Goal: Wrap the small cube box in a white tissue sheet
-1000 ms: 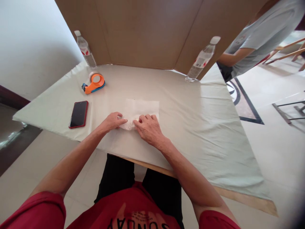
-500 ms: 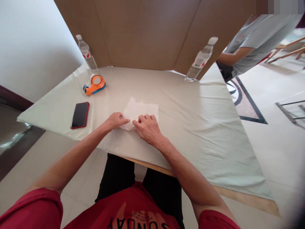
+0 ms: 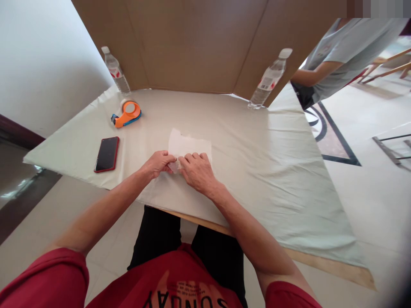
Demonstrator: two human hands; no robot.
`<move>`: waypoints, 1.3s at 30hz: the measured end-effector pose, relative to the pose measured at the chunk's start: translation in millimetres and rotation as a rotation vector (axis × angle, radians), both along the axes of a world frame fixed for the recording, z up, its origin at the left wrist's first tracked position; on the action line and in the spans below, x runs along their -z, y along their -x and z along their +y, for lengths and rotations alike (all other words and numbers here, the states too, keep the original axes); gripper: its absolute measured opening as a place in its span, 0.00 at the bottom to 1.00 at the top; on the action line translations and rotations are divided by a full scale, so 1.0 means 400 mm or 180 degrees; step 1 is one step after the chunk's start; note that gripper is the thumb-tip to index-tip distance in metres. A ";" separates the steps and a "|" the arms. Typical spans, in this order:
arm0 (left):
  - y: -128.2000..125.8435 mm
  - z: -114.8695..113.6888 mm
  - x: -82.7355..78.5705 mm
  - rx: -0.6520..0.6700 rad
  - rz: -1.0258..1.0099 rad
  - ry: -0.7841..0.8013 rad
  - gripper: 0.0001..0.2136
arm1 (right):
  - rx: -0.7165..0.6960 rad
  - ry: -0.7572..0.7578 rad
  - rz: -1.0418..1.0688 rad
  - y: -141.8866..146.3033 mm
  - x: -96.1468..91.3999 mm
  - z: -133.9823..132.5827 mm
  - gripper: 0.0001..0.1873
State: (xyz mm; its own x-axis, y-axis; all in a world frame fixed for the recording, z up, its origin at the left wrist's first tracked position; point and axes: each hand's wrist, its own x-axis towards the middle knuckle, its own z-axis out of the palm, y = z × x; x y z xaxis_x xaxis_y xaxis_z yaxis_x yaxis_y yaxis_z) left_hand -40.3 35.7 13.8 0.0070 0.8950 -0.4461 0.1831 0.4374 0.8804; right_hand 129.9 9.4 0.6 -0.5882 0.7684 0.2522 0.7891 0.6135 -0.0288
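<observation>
A thin white paper tissue [image 3: 189, 147] lies in the middle of the table, its far left corner lifted off the cloth. My left hand [image 3: 158, 163] pinches the tissue's near edge with curled fingers. Close beside it on the right, my right hand [image 3: 197, 170] grips the same near edge, fingers bent over it. The two hands almost touch at the fingertips. The part of the tissue under my fingers is hidden.
A pale green cloth [image 3: 276, 171] covers the table. A red-cased phone [image 3: 107, 154] and an orange tape dispenser [image 3: 127, 114] lie at the left. Water bottles [image 3: 114, 70] [image 3: 268, 79] stand against a cardboard screen [image 3: 199, 42]. Another person in grey [image 3: 340, 55] sits at the far right.
My hands drew closer together on the tissue's near edge. The tissue's far left corner rose from lying flat and the sheet bunched narrower.
</observation>
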 end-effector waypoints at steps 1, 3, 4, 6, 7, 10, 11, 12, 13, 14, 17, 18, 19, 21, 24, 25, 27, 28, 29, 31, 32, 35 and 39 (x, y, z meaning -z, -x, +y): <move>-0.004 -0.001 -0.002 -0.0015 -0.0025 -0.0006 0.07 | 0.0028 0.0006 0.0047 0.000 0.000 0.000 0.13; -0.009 -0.002 -0.007 -0.0020 0.0062 -0.0084 0.06 | 0.0080 0.0052 0.0121 0.000 -0.002 0.000 0.15; -0.011 -0.002 -0.009 -0.0004 0.0173 -0.0154 0.07 | 0.0094 0.0077 0.0146 0.000 -0.004 0.000 0.15; -0.014 0.001 -0.010 0.0039 0.0500 -0.0373 0.08 | 0.0102 0.0107 0.0171 -0.001 -0.006 0.000 0.16; -0.016 0.004 -0.009 0.0067 0.0664 -0.0499 0.09 | 0.0098 0.0115 0.0172 -0.002 -0.007 -0.001 0.16; -0.023 0.013 -0.002 0.0170 0.0908 -0.0756 0.10 | 0.0105 0.0151 0.0164 -0.004 -0.009 -0.001 0.16; -0.026 0.016 0.001 0.0198 0.0904 -0.0765 0.11 | 0.0117 0.0169 0.0174 -0.004 -0.009 -0.001 0.17; -0.030 0.018 0.003 0.0220 0.0873 -0.0738 0.11 | 0.0132 0.0187 0.0192 -0.004 -0.010 -0.001 0.18; -0.034 0.020 0.003 0.0232 0.0829 -0.0699 0.12 | 0.0146 0.0209 0.0216 -0.004 -0.010 -0.001 0.19; -0.037 0.021 0.002 0.0253 0.0774 -0.0653 0.12 | 0.0155 0.0238 0.0243 -0.005 -0.011 0.000 0.20; -0.040 0.020 -0.016 0.0466 0.0580 -0.0502 0.11 | 0.0168 0.0342 0.0359 -0.008 -0.016 0.000 0.23; -0.038 0.019 -0.025 0.0590 0.0508 -0.0443 0.09 | 0.0159 0.0382 0.0402 -0.011 -0.019 -0.001 0.23; -0.034 0.018 -0.035 0.0709 0.0457 -0.0381 0.06 | 0.0146 0.0418 0.0445 -0.013 -0.023 -0.001 0.23; -0.026 0.015 -0.051 0.0958 0.0332 -0.0249 0.06 | 0.0122 0.0489 0.0527 -0.019 -0.028 -0.002 0.21; -0.018 0.007 -0.050 0.1308 0.0612 -0.0593 0.09 | 0.0113 0.0601 0.0708 -0.029 -0.029 0.000 0.17; -0.019 0.004 -0.041 0.1397 0.0839 -0.0886 0.09 | 0.0105 0.0651 0.0794 -0.033 -0.027 0.002 0.17; -0.023 -0.004 -0.010 0.1383 0.1352 -0.1665 0.07 | 0.0051 0.0768 0.1010 -0.044 -0.022 0.009 0.17; -0.026 -0.009 0.008 0.1338 0.1580 -0.2046 0.07 | 0.0027 0.0807 0.1128 -0.050 -0.020 0.014 0.17; -0.029 -0.013 0.027 0.1244 0.1733 -0.2406 0.07 | 0.0026 0.0815 0.1238 -0.058 -0.019 0.019 0.17; -0.034 -0.022 0.062 0.1101 0.1850 -0.2904 0.06 | 0.0160 0.0710 0.1431 -0.079 -0.020 0.031 0.15; -0.036 -0.025 0.076 0.1046 0.1877 -0.3080 0.06 | 0.0299 0.0611 0.1512 -0.092 -0.022 0.037 0.14; -0.039 -0.030 0.103 0.0931 0.1913 -0.3407 0.05 | 0.0794 0.0458 0.1679 -0.139 -0.031 0.044 0.12; -0.042 -0.026 0.120 0.0847 0.1999 -0.3545 0.05 | 0.1368 0.1075 0.1546 -0.198 -0.031 0.023 0.17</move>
